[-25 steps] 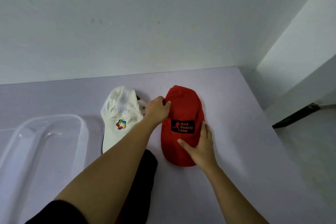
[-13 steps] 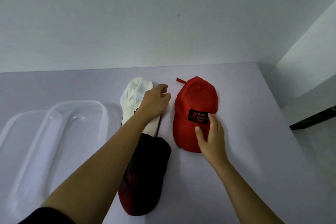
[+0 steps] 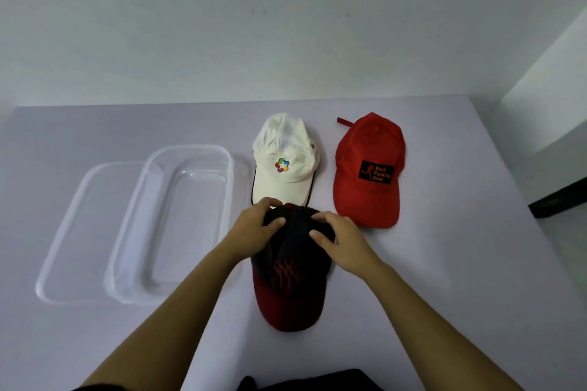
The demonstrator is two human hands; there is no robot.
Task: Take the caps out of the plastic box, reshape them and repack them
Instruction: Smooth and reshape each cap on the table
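A black cap with a dark red brim (image 3: 290, 276) lies on the table nearest me, brim toward me. My left hand (image 3: 254, 225) grips the left side of its crown and my right hand (image 3: 340, 238) grips the right side, fingers curled over the fabric. Behind it lie a white cap with a coloured logo (image 3: 284, 159) and, to its right, a red cap with a black patch (image 3: 368, 168). The clear plastic box (image 3: 127, 232) stands to the left with nothing in it.
The box's clear lid (image 3: 63, 232) lies flat to the left, partly under the box. A wall runs along the table's far edge. The table (image 3: 460, 263) ends at the right, with a white ledge and a dark bar (image 3: 559, 197) beyond.
Both hands left the red and white caps and came back toward me onto the black cap's crown. The view tilted down and widened.
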